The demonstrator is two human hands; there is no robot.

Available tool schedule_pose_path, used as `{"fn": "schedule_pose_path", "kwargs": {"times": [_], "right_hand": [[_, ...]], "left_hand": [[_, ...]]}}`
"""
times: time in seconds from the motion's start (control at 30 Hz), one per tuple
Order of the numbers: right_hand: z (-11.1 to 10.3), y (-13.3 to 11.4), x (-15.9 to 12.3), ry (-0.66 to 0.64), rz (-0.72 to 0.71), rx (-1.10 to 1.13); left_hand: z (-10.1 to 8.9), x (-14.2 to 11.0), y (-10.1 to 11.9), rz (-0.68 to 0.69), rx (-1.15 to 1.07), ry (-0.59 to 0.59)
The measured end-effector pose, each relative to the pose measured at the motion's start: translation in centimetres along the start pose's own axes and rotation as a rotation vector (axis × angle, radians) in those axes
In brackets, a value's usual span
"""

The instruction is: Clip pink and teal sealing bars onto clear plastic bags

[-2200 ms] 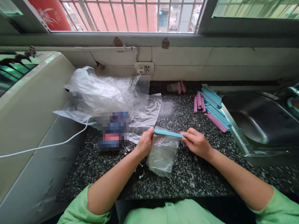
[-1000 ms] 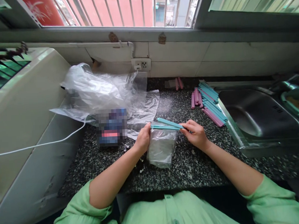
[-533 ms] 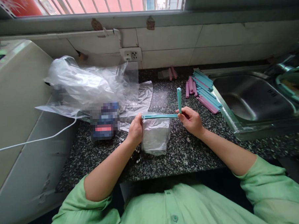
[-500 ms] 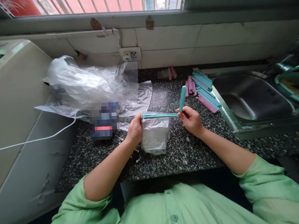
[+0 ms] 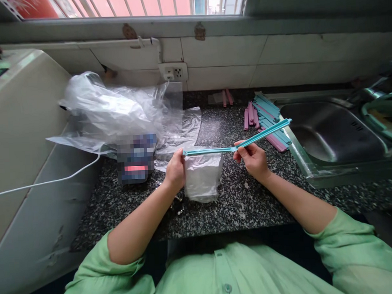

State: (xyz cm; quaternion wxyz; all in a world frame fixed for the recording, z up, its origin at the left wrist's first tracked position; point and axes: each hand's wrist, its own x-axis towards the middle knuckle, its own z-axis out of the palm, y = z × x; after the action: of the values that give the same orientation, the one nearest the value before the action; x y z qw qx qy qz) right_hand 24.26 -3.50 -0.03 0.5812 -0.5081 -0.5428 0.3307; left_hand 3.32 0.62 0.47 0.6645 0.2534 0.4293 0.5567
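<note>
**Speckled table [image 5: 237,206] under a barred window [image 5: 163,3], teal clip [image 5: 209,151] spread wide**

So the front edge of the table runs right by the green shirt [image 5: 220,267], and speckled stone shows between the right hand [image 5: 253,159] and the metal sink [image 5: 338,136]. Both hands are pinched on the teal clip, well apart: left hand [image 5: 175,170] on one end, right hand at the hinge. One bar lies level along the top of a small plastic bag [image 5: 202,181]; the other angles up toward the sink rim, overlapping the clip pile [image 5: 269,113] from this angle. Can't tell if it touches.

Writing-wise, the pixelated item [image 5: 136,167] left of the left hand has a reddish strip, but it's too blurred to read.

Pile's pink and teal, leaning up by the sink edge, with two pink clips [image 5: 227,98] nearer the wall. Big heap of clear plastic [image 5: 113,107] on the left, next to a beige appliance [image 5: 22,107]. White cable [image 5: 55,186] trails across that side, and there's a wall socket [image 5: 178,73] on the pale tiles [image 5: 224,52].
</note>
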Motion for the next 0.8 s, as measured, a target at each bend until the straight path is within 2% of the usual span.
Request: {"fn": "schedule_pose_path", "kwargs": {"times": [0.2, 0.37, 0.8], "right_hand": [[0.3, -0.4, 0.0, 0.025, 0.146, 0.194], [0.1, -1.0, -0.2, -0.023, 0.219, 0.298], [-0.6, -0.8, 0.0, -0.121, 0.344, 0.422]], "left_hand": [[0.3, -0.2, 0.2, -0.071, -0.062, 0.011], [0.3, -0.1, 0.3, -0.075, -0.055, 0.058], [0.3, -0.4, 0.5, -0.071, -0.062, -0.025]]}}
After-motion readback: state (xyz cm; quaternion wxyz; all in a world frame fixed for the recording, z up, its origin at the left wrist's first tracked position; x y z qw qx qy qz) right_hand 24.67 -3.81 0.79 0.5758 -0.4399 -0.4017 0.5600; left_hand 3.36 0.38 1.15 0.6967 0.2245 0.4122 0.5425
